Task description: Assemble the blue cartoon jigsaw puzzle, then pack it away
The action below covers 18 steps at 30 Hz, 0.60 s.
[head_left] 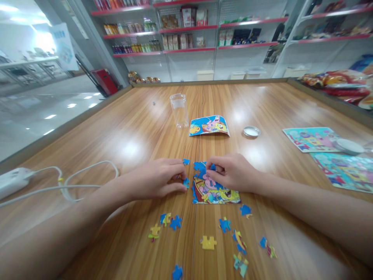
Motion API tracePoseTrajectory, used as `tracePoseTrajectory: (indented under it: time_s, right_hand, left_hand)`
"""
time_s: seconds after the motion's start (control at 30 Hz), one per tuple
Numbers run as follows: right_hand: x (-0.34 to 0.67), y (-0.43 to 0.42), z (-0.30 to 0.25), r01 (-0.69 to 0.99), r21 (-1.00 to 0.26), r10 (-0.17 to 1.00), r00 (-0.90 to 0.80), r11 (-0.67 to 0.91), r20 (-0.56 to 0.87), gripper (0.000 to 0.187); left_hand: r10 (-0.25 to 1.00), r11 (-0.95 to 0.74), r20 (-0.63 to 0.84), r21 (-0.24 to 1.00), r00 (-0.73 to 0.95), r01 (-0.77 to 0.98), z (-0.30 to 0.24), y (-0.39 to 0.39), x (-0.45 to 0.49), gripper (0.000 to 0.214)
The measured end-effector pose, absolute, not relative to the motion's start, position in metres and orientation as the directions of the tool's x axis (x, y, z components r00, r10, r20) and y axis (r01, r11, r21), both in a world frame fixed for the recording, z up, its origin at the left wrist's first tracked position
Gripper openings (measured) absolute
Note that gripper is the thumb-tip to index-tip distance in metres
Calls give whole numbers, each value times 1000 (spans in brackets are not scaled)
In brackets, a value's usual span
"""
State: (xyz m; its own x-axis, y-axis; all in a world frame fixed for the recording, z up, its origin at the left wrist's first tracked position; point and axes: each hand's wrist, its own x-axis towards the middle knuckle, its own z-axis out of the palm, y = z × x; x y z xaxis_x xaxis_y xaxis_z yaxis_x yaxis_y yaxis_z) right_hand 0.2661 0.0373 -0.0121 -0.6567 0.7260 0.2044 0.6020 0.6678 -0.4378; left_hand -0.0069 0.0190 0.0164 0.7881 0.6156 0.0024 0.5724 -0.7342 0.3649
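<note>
On the wooden table, a partly joined jigsaw puzzle (214, 194) shows yellow and pink cartoon figures against blue. My left hand (163, 177) is beside its left edge, with thumb and fingers closed around a small blue puzzle piece (186, 182). Another blue piece (186, 161) lies just beyond those fingertips. Over the puzzle's upper part, my right hand (230, 171) has curled fingers and a thumb near the surface; whatever is between them is hidden. Several loose pieces lie nearer me, among them a yellow piece (208, 242) and a blue piece (175, 223).
Behind the puzzle are a curved picture sheet (210, 126), a clear plastic cup (180, 111) and a round lid (251, 132). Two picture sheets (311, 140) lie right, a second lid (349, 146) on them. A white power strip (16, 181) with cables is left.
</note>
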Motion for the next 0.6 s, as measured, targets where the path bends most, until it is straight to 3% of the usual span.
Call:
tracePoseTrajectory:
  time_s: [0.33,0.6]
  right_hand:
    - [266,38,-13,600,-436,724,-658,671,208,15]
    - [266,38,-13,606,-429,727,-654,670,210,14]
  left_hand:
    - [710,-680,12,272,704,681,9,25,-7,12]
    - [742,-658,74,277,667,701,4,26,0,11]
